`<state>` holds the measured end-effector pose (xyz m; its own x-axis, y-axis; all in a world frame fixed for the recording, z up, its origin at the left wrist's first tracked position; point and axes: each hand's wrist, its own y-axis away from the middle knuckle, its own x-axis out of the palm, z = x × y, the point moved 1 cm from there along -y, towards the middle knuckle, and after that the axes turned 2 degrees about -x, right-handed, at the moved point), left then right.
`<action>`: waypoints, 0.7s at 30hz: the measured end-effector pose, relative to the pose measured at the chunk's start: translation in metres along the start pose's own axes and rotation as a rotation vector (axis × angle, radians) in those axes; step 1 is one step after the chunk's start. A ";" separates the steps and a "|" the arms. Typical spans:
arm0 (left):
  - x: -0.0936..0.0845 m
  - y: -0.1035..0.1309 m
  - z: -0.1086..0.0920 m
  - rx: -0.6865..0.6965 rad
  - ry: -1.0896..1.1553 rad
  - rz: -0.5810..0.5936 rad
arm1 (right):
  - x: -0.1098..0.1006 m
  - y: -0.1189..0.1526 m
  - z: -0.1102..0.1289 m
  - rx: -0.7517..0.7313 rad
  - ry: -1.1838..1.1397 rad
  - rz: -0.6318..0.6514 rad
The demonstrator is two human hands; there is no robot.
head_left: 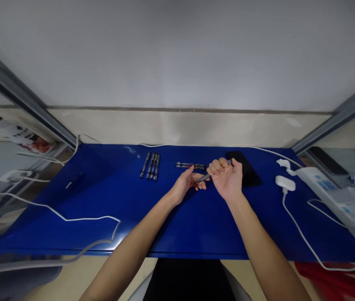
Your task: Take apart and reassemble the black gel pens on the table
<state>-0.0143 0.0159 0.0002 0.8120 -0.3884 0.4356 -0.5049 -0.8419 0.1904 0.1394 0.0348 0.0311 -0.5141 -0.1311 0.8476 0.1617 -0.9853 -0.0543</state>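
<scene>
My right hand (227,175) is wrapped round a dark pen (204,178), whose pointed end sticks out to the left and whose other end shows by the thumb. Close to that tip, my left hand (187,184) has its palm turned up and fingers apart, and I see nothing held in it. Behind my left hand lie pens side by side (185,164), pointing left and right. Farther left, several dark pens (151,167) stand in a row, lying nearly parallel on the blue table (102,192).
A black flat object (246,169) lies behind my right hand. To the right are a white case (285,183) on a cable and a white power strip (321,184). A small dark item (73,181) and a white cable (86,218) lie on the left.
</scene>
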 end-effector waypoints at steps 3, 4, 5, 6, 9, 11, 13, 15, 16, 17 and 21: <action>-0.001 0.000 0.001 0.002 0.001 0.000 | 0.001 0.000 0.000 0.000 0.011 -0.010; -0.001 -0.001 0.001 0.005 0.001 0.001 | 0.001 0.000 0.000 -0.002 0.009 -0.011; -0.002 -0.001 0.001 0.008 0.002 0.003 | 0.001 0.000 0.000 -0.002 0.005 -0.010; -0.002 -0.001 0.002 0.011 0.003 0.007 | 0.002 0.000 0.000 0.001 0.001 -0.009; -0.003 -0.002 0.003 0.017 -0.001 0.017 | 0.002 0.001 0.001 0.006 -0.009 -0.010; -0.004 -0.002 0.003 0.016 -0.008 0.016 | 0.002 0.001 0.001 0.007 -0.006 -0.019; -0.004 -0.003 0.004 0.011 -0.009 0.014 | 0.003 0.001 0.000 0.011 0.013 -0.031; -0.005 -0.003 0.004 0.009 -0.004 0.017 | 0.003 0.001 0.000 0.011 0.031 -0.038; -0.005 -0.003 0.004 0.010 -0.002 0.021 | 0.003 0.001 0.000 0.009 0.035 -0.039; -0.005 -0.003 0.004 0.012 0.000 0.024 | 0.003 0.001 0.000 0.007 0.034 -0.037; -0.004 -0.002 0.004 0.015 0.001 0.017 | 0.003 0.000 0.000 0.007 0.017 -0.030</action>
<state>-0.0151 0.0178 -0.0049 0.8029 -0.4029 0.4394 -0.5145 -0.8406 0.1695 0.1378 0.0339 0.0338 -0.5327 -0.1038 0.8399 0.1520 -0.9881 -0.0257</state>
